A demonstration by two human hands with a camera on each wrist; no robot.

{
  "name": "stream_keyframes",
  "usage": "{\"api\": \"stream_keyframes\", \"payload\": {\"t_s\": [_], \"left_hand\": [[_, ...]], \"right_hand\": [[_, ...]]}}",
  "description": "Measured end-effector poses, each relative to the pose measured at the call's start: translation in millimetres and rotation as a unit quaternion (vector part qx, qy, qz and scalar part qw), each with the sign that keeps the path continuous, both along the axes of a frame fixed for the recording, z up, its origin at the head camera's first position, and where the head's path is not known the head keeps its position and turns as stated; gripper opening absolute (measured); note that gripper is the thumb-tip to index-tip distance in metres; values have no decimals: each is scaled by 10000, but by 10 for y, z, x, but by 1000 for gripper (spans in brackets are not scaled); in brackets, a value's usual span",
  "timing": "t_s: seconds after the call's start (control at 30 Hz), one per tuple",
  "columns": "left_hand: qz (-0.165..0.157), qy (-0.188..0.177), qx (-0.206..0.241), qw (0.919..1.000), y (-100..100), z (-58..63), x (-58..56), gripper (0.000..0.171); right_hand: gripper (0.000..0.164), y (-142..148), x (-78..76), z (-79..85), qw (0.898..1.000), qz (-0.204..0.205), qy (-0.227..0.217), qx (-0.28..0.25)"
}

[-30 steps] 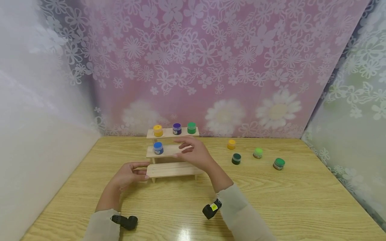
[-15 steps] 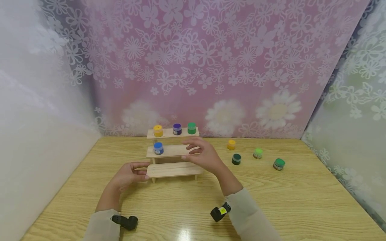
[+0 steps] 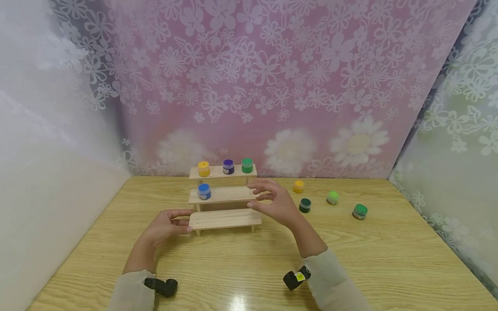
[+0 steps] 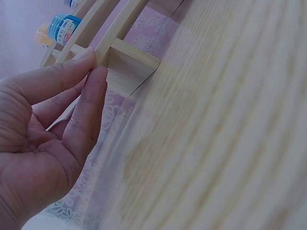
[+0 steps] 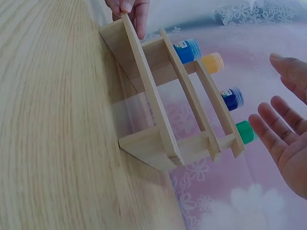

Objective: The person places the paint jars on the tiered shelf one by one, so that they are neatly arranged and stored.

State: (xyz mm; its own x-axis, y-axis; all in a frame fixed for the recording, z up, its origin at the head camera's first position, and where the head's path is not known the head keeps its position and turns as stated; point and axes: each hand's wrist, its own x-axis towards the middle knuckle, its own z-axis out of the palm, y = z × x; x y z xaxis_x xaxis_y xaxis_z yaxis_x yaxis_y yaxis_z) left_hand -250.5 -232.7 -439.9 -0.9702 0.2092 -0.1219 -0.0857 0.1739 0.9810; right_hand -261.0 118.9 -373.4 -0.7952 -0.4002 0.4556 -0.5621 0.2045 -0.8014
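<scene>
A three-tier wooden stand (image 3: 225,219) stands on the table in the head view. My left hand (image 3: 165,226) pinches the left end of its lowest shelf between thumb and fingers; the left wrist view shows this grip (image 4: 53,120) close up. On the middle shelf's left end sits a blue paint jar (image 3: 204,191). The top shelf bears a yellow-orange jar (image 3: 204,169), a purple jar (image 3: 228,166) and a green jar (image 3: 247,165). My right hand (image 3: 278,203) hovers at the stand's right side, fingers apart and loosely bent, holding nothing.
Right of the stand, loose on the table (image 3: 241,263), are an orange jar (image 3: 298,186), a dark green jar (image 3: 305,205), a light green jar (image 3: 332,198) and a green jar (image 3: 359,211). A pink flowered curtain (image 3: 253,86) hangs behind.
My right hand has moved right, from over the middle shelf to the stand's right end, with empty fingers. The left hand and the jars have stayed put.
</scene>
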Motion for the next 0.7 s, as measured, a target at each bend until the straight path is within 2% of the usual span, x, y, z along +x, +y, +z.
{"api": "stream_keyframes", "payload": {"t_s": [0.43, 0.7], "left_hand": [[13, 1, -71, 10000, -2, -3, 4, 61], [-58, 25, -33, 10000, -6, -1, -1, 62]], "right_hand": [[43, 247, 69, -49, 9998, -193, -28, 11], [43, 447, 89, -90, 9988, -421, -196, -135]]}}
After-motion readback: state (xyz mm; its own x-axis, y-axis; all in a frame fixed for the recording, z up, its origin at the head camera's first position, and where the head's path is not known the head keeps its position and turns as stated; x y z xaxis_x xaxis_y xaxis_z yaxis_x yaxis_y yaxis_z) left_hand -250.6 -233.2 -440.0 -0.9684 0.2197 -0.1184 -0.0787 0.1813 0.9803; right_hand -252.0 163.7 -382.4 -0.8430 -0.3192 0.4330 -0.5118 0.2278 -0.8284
